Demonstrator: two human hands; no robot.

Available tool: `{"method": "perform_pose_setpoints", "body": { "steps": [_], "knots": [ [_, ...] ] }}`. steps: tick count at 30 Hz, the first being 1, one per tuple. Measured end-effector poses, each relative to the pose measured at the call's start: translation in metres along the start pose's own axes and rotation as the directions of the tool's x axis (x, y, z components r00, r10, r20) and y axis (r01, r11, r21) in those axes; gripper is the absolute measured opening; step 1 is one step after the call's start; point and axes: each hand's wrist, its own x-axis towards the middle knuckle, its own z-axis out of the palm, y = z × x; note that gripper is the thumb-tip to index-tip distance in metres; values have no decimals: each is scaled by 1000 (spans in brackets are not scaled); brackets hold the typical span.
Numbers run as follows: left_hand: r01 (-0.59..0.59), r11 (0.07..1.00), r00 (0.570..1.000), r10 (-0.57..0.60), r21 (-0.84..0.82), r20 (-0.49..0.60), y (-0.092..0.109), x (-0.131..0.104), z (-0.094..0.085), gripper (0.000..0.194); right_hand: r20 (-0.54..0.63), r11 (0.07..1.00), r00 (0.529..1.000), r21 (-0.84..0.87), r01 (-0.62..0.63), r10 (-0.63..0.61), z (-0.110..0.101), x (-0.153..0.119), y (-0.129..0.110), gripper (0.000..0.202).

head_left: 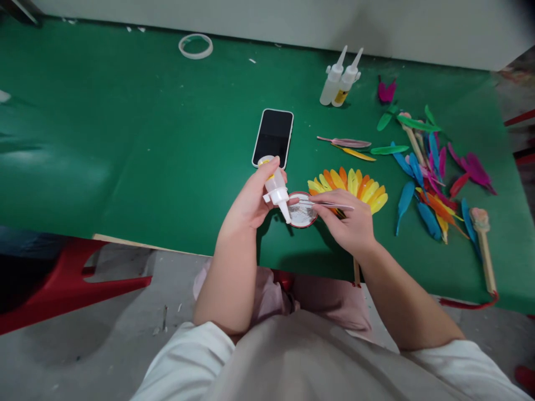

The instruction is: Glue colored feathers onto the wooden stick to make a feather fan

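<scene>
My left hand is closed around a glue bottle, its white nozzle tilted down at the left rim of a small round dish. The dish is shallow, red-rimmed and whitish inside. Between the fingers of my right hand are slim tweezers, lying across the top of the dish. Behind that hand spreads a fan of yellow and orange feathers; the hand hides its lower middle. Its wooden handle shows below my wrist at the table's front edge.
A phone lies just beyond my left hand. Two more glue bottles stand at the back, right of a tape roll. Loose coloured feathers and a wooden stick cover the right side of the green table.
</scene>
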Motion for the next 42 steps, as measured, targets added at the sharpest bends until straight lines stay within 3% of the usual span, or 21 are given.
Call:
{"method": "perform_pose_setpoints", "body": {
  "steps": [4,17,22,25,28,31,36,42],
  "knots": [
    [-52,999,999,52,9,-1,-3,2,-2,34,-13,1000,1000,25,12,-11,0,0,-1,11],
    [-33,999,999,33,-8,11,-1,2,1,39,-27,999,1000,50,16,-14,-1,0,-1,12],
    [-93,984,995,86,-150,-52,3,0,-2,34,-42,998,998,49,-36,38,-2,0,-1,13],
    [-169,965,986,166,-199,-34,5,-2,-7,31,-43,998,998,53,-42,45,-3,0,-2,13],
    [-249,964,968,252,-90,16,6,-3,-13,39,-54,998,998,59,-23,26,-3,0,-2,12],
    [-353,924,935,352,150,31,4,-4,-16,46,-51,999,999,52,-15,18,-4,0,-1,12],
    [-404,649,861,508,645,28,0,-3,-18,35,-39,999,999,29,-21,22,-4,-1,-1,14],
    [-365,437,881,447,823,154,-3,-2,-22,29,-33,999,999,33,9,-8,-3,-1,0,13]
  ]
}}
